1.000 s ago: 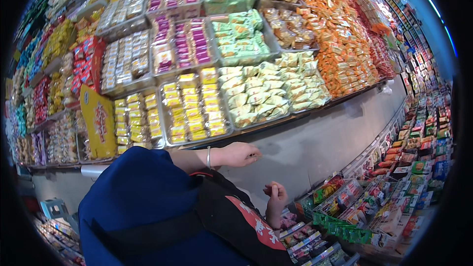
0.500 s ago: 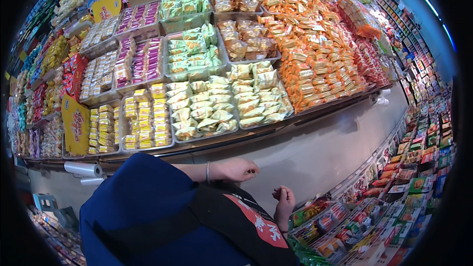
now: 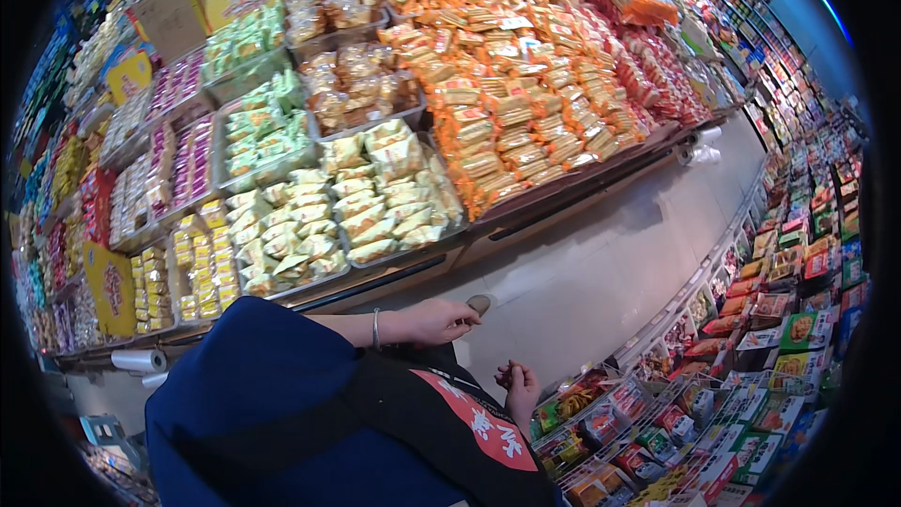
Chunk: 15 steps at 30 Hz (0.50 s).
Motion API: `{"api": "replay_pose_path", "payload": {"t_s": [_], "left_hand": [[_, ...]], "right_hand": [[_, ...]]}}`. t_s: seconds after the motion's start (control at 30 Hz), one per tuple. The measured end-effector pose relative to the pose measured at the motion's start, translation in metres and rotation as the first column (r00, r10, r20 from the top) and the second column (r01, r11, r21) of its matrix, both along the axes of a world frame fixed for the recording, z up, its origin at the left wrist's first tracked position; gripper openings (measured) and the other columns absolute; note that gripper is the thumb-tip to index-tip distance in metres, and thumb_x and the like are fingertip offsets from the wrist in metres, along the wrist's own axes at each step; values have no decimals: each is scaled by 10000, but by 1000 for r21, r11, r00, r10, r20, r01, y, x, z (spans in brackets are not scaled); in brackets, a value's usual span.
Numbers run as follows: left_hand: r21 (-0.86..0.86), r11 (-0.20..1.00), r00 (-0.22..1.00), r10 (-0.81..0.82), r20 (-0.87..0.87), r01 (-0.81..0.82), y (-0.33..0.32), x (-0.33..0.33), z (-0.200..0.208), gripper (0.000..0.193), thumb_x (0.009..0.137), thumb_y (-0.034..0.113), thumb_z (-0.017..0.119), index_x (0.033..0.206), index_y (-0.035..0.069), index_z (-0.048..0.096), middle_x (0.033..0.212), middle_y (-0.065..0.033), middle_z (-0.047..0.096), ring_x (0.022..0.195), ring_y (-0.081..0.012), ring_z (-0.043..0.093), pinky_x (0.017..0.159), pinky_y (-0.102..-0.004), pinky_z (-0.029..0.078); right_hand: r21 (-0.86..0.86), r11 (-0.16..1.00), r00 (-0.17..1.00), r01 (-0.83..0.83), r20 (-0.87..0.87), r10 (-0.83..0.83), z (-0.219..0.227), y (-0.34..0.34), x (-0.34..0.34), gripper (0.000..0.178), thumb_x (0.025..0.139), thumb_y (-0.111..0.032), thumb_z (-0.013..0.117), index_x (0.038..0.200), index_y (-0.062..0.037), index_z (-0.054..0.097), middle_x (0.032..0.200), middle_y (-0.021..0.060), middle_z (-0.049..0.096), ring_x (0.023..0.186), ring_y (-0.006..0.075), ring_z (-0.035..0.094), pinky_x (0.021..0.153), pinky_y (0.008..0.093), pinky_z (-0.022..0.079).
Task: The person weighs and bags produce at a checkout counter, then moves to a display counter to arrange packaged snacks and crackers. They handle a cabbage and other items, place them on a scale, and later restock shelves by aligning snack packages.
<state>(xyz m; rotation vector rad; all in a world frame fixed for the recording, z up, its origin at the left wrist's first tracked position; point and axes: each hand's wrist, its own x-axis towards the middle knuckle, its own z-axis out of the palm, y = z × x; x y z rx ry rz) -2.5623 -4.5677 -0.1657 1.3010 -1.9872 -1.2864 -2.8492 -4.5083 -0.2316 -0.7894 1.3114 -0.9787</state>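
My left hand (image 3: 435,322), with a thin bracelet (image 3: 376,329) at the wrist, hangs over the aisle in front of the snack counter. Its fingers curl loosely inward and nothing shows in them. Just past its fingertips, a greyish rounded shape (image 3: 479,304), perhaps a shoe tip, shows against the floor. Lower and further right is my right hand (image 3: 519,389), fingers bent into a loose fist; shadow hides whatever may be inside. It is nearest to the packets on the right-hand shelf. Neither hand touches the goods. A dark apron (image 3: 413,413) with a red patch covers my front.
Along the counter lie wrapped snacks: pale yellow packets (image 3: 291,230), green packets (image 3: 267,131) and a large orange-wrapped pile (image 3: 526,84). Plastic bag rolls (image 3: 138,361) hang below its edge. Right of the pale floor (image 3: 601,272), a low rack (image 3: 657,422) holds colourful packets. A stool (image 3: 103,430) stands lower left.
The view has swung right and forward, so the counter's goods shift left in the picture. Both hands stay curled, and the greyish shape has come into sight by my left hand.
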Motion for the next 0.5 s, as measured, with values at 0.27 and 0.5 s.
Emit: {"api": "replay_pose_path", "payload": {"t_s": [0.27, 0.5], "left_hand": [[-274, 958, 943, -8, -332, -88, -149, -87, 41, 250, 931, 94, 581, 1171, 65, 646, 1029, -119, 684, 915, -289, 677, 796, -363, 546], [-302, 939, 935, 50, -352, -164, -250, -112, 55, 261, 922, 89, 583, 1174, 63, 649, 1006, -121, 682, 911, -289, 674, 806, -363, 547]], "right_hand": [[18, 1000, 996, 24, -92, -22, 23, -100, -68, 206, 1029, -148, 537, 1098, 15, 642, 902, 132, 709, 722, 173, 676, 691, 289, 563], [-58, 998, 983, -23, -185, 12, 47, -229, -106, 215, 1028, -147, 531, 1101, 24, 640, 904, 128, 705, 734, 157, 655, 707, 285, 553]]}}
